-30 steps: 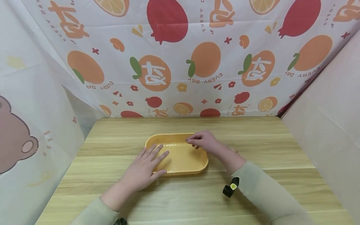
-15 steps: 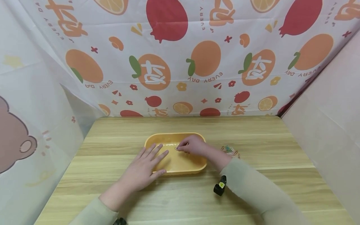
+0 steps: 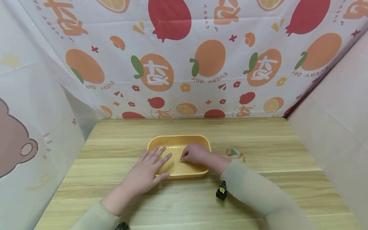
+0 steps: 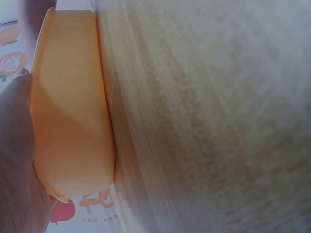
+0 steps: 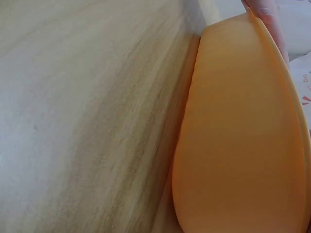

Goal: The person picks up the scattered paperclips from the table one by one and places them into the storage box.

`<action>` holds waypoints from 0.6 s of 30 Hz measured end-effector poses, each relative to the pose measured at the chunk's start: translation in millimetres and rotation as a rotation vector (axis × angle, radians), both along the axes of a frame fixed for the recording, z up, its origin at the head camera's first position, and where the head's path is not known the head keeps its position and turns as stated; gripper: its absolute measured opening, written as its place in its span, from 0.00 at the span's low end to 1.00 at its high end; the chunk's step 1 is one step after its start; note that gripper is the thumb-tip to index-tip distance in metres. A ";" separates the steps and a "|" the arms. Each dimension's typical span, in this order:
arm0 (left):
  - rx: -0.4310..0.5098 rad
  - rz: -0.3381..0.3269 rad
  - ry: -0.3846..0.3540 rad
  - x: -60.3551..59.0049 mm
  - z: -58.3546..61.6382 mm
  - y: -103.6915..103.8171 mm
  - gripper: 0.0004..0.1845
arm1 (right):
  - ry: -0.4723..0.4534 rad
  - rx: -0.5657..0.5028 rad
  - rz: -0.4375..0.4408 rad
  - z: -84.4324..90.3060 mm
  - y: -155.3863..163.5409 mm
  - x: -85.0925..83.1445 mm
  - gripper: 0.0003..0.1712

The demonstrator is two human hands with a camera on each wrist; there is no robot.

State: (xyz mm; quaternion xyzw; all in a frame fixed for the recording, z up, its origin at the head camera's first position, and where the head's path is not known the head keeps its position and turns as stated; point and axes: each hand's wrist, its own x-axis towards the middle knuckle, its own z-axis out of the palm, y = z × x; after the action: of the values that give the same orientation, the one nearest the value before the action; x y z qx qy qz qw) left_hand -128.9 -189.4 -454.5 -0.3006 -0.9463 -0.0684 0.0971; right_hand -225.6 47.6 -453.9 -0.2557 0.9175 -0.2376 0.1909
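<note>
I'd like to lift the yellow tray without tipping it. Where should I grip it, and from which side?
Probably the yellow tray is best gripped at its two short ends, from left and right: its flared rim overhangs the walls. The left hand already rests flat on the left end.

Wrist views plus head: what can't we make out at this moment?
- Small pale item at the right hand fingertips: too small in the head view to identify.
- Orange plastic tray interior: both wrist views show only its outer wall; hands cover part in the head view.
- Coloured paper clips on the wooden table: too small to count.
- Left hand: left wrist view blurred, only its edge visible.
</note>
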 end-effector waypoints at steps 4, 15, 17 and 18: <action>0.000 -0.001 -0.002 -0.4 0.2 -0.3 0.36 | 0.039 0.021 -0.005 -0.3 -1.0 0.9 0.06; 0.002 0.001 -0.006 -0.8 0.2 -0.1 0.36 | 0.077 0.008 0.006 2.2 -0.5 3.0 0.06; -0.001 0.007 -0.017 -0.8 0.2 -0.2 0.37 | 0.079 -0.004 0.001 2.4 -0.7 3.0 0.06; -0.004 0.010 -0.021 -0.8 0.3 -0.5 0.37 | 0.079 -0.013 -0.004 2.6 -0.8 2.9 0.06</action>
State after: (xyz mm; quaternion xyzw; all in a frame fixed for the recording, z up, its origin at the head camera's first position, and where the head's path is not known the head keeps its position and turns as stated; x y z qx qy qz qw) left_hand -129.7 -189.9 -454.2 -0.2955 -0.9489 -0.0691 0.0866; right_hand -222.7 46.8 -451.3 -0.2641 0.9233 -0.2336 0.1523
